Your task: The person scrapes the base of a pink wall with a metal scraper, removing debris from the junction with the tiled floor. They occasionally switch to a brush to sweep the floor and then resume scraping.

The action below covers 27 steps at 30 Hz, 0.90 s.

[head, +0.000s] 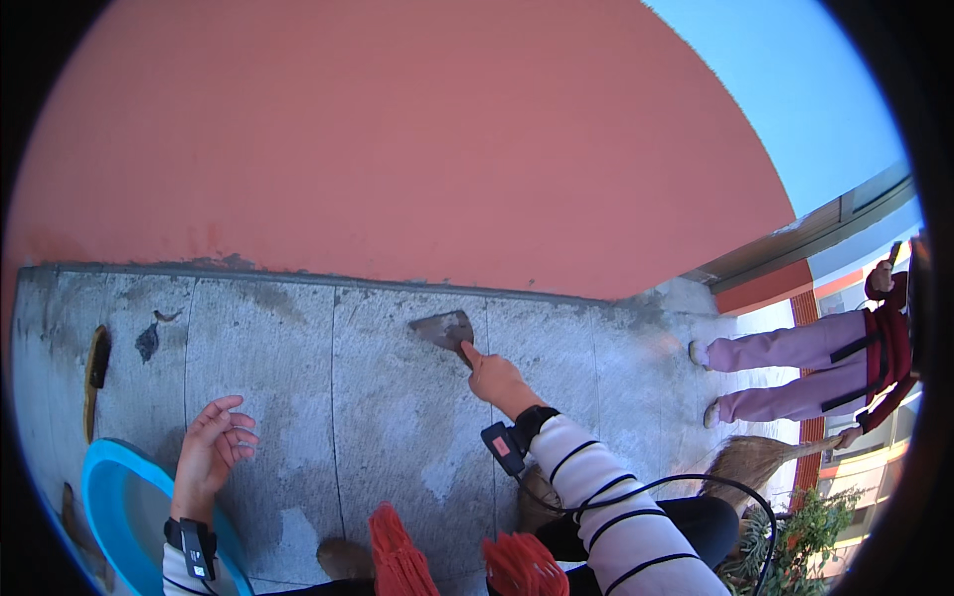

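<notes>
My right hand [495, 378] grips a metal scraper [447, 330], its index finger laid along the tool. The blade is over the concrete floor [402, 417], near the base of the red wall [417, 149]; whether it touches the floor I cannot tell. My left hand [216, 447] holds nothing, its fingers loosely curled and apart, above the edge of a blue plastic basin [112, 477]. A wooden-handled brush [95, 384] with dark bristles lies on the floor at the far left.
A dark dried leaf [147, 343] lies near the brush. At the right stands another person [797, 372] holding a straw broom [745, 463]. Green plants [809, 529] are at the lower right. Red fringed ends [402, 551] hang before me, and a black cable loops beside my right arm.
</notes>
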Each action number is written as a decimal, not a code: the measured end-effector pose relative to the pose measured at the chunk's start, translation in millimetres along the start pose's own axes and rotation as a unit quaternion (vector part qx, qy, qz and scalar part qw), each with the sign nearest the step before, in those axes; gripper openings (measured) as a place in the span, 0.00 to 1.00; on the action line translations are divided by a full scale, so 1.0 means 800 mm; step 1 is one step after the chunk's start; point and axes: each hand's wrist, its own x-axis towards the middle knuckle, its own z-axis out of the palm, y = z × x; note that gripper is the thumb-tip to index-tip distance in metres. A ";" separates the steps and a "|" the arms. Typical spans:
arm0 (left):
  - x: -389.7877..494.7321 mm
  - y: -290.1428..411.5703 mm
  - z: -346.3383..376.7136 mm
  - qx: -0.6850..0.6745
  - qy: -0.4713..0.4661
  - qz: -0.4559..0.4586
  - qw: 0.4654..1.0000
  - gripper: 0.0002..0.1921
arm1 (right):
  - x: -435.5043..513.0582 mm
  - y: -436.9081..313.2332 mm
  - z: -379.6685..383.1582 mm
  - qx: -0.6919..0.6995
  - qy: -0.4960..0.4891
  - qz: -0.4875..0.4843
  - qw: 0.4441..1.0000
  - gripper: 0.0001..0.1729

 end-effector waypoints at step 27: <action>0.022 -0.032 -0.018 0.003 -0.004 -0.099 0.995 0.14 | 0.015 0.013 -0.003 0.052 -0.018 0.034 0.998 0.38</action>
